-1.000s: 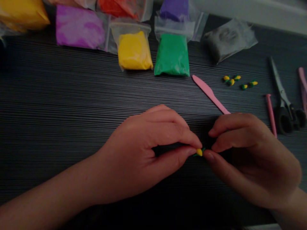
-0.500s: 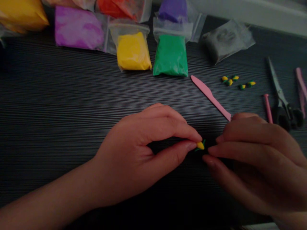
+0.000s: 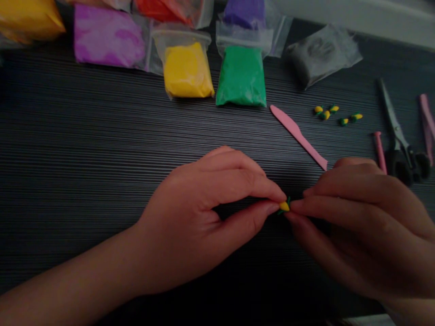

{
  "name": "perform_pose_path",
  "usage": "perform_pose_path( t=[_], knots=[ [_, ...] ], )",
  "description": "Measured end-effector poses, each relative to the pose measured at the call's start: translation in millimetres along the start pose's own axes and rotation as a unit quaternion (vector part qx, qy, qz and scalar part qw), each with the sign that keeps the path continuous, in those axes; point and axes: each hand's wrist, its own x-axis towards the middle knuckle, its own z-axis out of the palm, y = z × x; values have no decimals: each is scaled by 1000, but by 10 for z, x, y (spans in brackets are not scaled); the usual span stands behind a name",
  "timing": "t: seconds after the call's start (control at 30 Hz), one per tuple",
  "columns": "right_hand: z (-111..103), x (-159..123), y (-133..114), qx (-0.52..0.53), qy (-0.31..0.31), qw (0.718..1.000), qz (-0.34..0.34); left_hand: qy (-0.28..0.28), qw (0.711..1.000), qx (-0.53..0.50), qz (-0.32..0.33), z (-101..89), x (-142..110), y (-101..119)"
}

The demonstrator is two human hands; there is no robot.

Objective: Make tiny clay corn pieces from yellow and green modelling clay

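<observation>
A tiny yellow clay corn cob [image 3: 284,206] with thin green leaves is pinched between the thumb and index fingertip of my left hand [image 3: 210,213]. From the other side my right hand [image 3: 367,222] has its thumb and index fingertip closed at the cob's right tip, touching it. One green leaf sticks up between the two hands; another shows below, near my left thumb. Beyond my right hand lie several finished-looking little corn cobs [image 3: 326,115] in yellow and green. A pink plastic clay knife [image 3: 299,136] rests just past my right fingers.
Bags of clay line the back: purple [image 3: 108,38], yellow [image 3: 187,70], green [image 3: 242,76] and dark grey [image 3: 321,54]. Scissors [image 3: 397,131] with black handles lie at the right, beside a pink stick tool [image 3: 379,151] and another pink tool [image 3: 427,129]. The tabletop [image 3: 84,158] is dark and ridged.
My right hand has moved slightly left, its thumb and index fingertip now touching the corn cob's tip. My left hand keeps its pinch nearly in place.
</observation>
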Motion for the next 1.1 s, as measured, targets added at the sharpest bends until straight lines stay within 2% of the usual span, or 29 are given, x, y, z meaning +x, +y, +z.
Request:
perform_pose_path(
  t=[0.5,0.67,0.73,0.83,0.93,1.07,1.1],
  knots=[
    [-3,-21,37,-5,-8,1000,-20,-19,999,-36,-12,-10,-1,2],
    [5,-72,61,2,-9,1000,-20,-5,998,-41,-42,-30,-9,11],
    [6,-100,51,-5,9,1000,-28,-14,997,-57,-49,-33,-9,17],
    [-21,-116,-9,-20,38,998,-36,-44,994,-85,-46,-31,-9,23],
    [-69,-114,-61,-29,22,999,-30,-70,991,-104,-35,-31,-10,22],
    [-86,-119,-12,-23,26,997,-72,-63,992,-108,-14,-39,-23,11],
    [-79,-115,10,-14,36,997,-65,-54,993,-105,-8,-40,-29,8]
  ],
)
